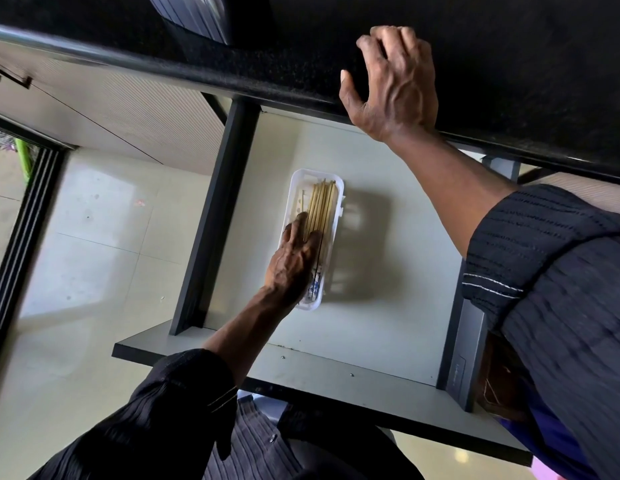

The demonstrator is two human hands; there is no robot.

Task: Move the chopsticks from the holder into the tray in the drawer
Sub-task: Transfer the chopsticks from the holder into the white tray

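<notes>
Both hands are busy: my left hand (294,261) lies flat in the tray (310,239), fingers spread and pressed down on the chopsticks (320,209), pinching nothing, while my right hand (395,81) rests on the black counter (509,64) above, fingers loosely curled over its front edge, holding nothing. I use that right hand to steady myself as I lean over the open drawer (371,306).

Most of the chopsticks lie side by side along the tray, tips pointing toward the back of the drawer, and a blue-and-white patterned piece (313,285) sits at the near end. The tray stands toward the left side of the drawer floor, apart from its walls. The holder is out of view.

To do this step well, I judge I should press lightly and sweep my palm along the sticks so they settle parallel, without shoving the light tray sideways. I would lift my fingers straight up so none catches and rolls out.
</notes>
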